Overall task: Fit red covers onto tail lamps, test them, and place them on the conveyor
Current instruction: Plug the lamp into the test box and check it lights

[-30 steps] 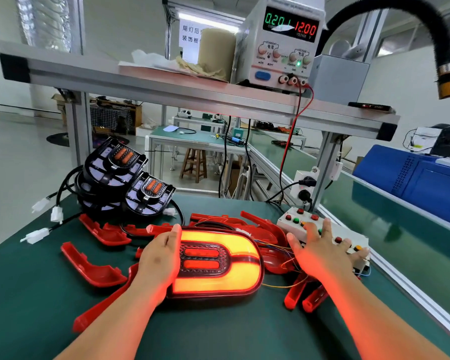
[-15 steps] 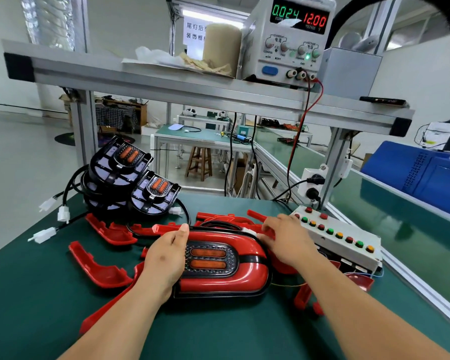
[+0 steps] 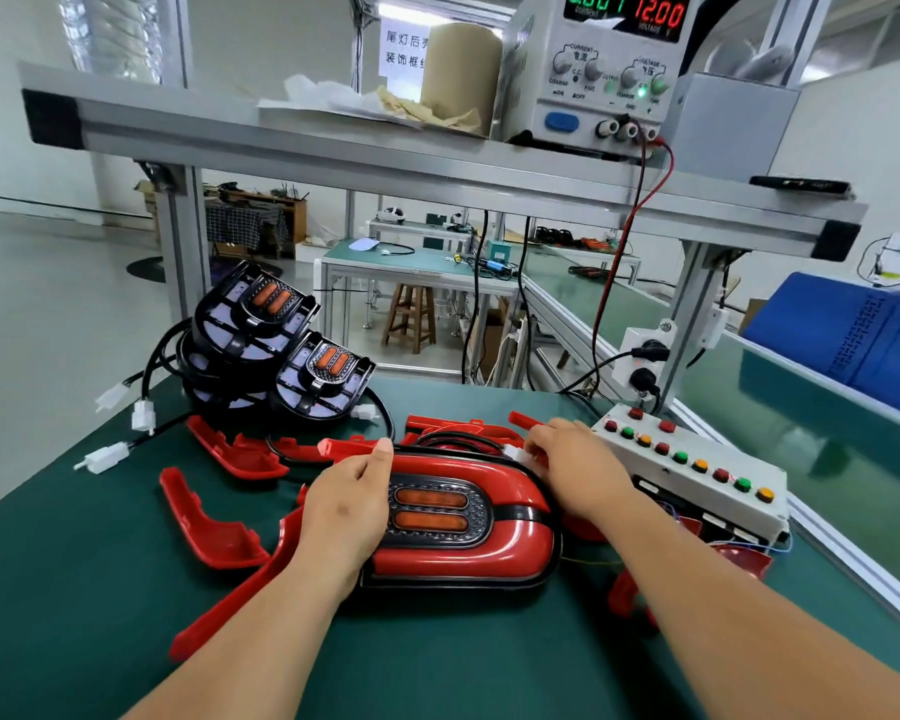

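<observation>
A tail lamp (image 3: 494, 532) with its red cover fitted lies unlit in the middle of the green bench. My left hand (image 3: 346, 511) rests flat on the lamp's left end, fingers straight. At the lamp's far right corner, my right hand (image 3: 575, 467) pinches a white connector (image 3: 515, 453) on the lamp's cable. Loose red covers (image 3: 204, 517) lie to the left and behind. Uncovered black lamps (image 3: 258, 330) are stacked at the back left. The white button box (image 3: 697, 470) sits to the right.
A power supply (image 3: 609, 70) on the overhead shelf reads 12.00 volts, with red and black leads hanging down. The green conveyor (image 3: 827, 449) runs along the right, past an aluminium rail. White plugs (image 3: 107, 457) on black cables lie at the left edge.
The lamp was glowing a second ago and is now dark. My right hand left the button box and moved left onto the connector behind the lamp. The current reading dropped.
</observation>
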`<action>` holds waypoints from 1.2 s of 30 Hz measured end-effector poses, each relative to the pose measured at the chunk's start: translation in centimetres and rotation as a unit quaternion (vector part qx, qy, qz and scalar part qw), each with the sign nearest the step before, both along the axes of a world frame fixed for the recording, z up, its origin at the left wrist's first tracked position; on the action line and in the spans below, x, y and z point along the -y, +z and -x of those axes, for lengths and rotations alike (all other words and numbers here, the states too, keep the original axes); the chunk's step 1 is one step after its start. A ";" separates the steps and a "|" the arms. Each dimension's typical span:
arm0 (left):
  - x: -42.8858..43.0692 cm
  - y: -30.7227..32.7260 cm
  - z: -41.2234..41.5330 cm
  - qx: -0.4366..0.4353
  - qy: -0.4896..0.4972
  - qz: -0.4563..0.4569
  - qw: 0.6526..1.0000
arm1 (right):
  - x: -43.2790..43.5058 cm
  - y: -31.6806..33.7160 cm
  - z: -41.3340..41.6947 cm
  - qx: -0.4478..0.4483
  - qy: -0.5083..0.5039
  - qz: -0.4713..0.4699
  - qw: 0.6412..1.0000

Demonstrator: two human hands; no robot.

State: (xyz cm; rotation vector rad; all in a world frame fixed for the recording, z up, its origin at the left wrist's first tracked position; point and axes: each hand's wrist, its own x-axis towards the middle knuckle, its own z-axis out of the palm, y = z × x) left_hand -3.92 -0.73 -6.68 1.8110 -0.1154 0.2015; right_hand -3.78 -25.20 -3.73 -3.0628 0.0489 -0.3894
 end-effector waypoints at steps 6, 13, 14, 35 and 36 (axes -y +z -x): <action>0.0 -0.1 -0.1 0.015 0.000 -0.005 1.000 | 0.1 0.0 1.0 0.038 -0.039 -0.048 0.997; -0.5 0.5 0.5 0.033 -0.015 -0.028 0.999 | 0.0 0.4 2.0 0.064 -0.076 -0.095 0.990; -0.6 0.6 0.5 0.036 -0.019 -0.034 0.999 | 0.0 0.3 2.2 0.074 -0.080 -0.103 0.989; -0.2 5.1 1.1 0.213 0.044 -0.308 0.926 | -0.1 -1.5 4.2 0.171 0.001 -0.237 0.956; 0.5 5.7 0.9 0.240 0.021 -0.313 0.919 | -0.2 -1.5 4.2 0.181 0.008 -0.247 0.952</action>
